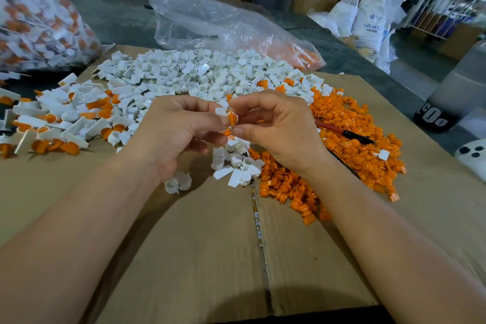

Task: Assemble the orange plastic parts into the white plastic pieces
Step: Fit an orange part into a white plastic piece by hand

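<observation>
Both hands meet above the cardboard sheet [200, 244]. My left hand [173, 131] pinches a small white plastic piece [221, 111] between thumb and fingers. My right hand [273, 129] pinches an orange plastic part [232, 119] and holds it against the white piece. A heap of loose white pieces [200, 73] lies behind the hands. To the right spreads a heap of orange parts [355, 144]. Several joined white-and-orange pieces [60, 118] lie at the left. A few more white pieces [236, 163] sit just below the hands.
A clear plastic bag [223, 23] with some orange parts lies at the back. A full bag of joined pieces [34, 13] stands at the far left. A red-and-black tool [344, 133] rests on the orange heap. Cardboard boxes and white sacks [373, 16] stand beyond the table.
</observation>
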